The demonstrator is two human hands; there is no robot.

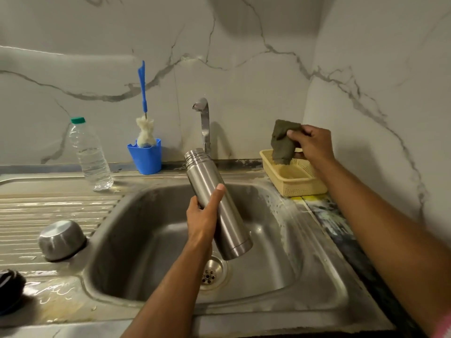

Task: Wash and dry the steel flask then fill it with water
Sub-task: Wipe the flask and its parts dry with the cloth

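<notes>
Over the sink basin [151, 240] we held the steel flask [217, 203] tilted, its threaded open mouth toward the tap [203, 118] and its base hanging above the drain [210, 272]. Our left hand [202, 215] formed the grip around the flask's middle, thumb lying along the front and fingers curled behind, so most of the body stuck out above and below it. Our right hand [312, 142] pinched a green scrub pad [283, 142] just above the yellow basket [292, 176] on the desk. A plastic water bottle [90, 154], a blue cup [146, 156] with a bottle brush [144, 106] and an upturned steel bowl [62, 240] stood left of the basin.
</notes>
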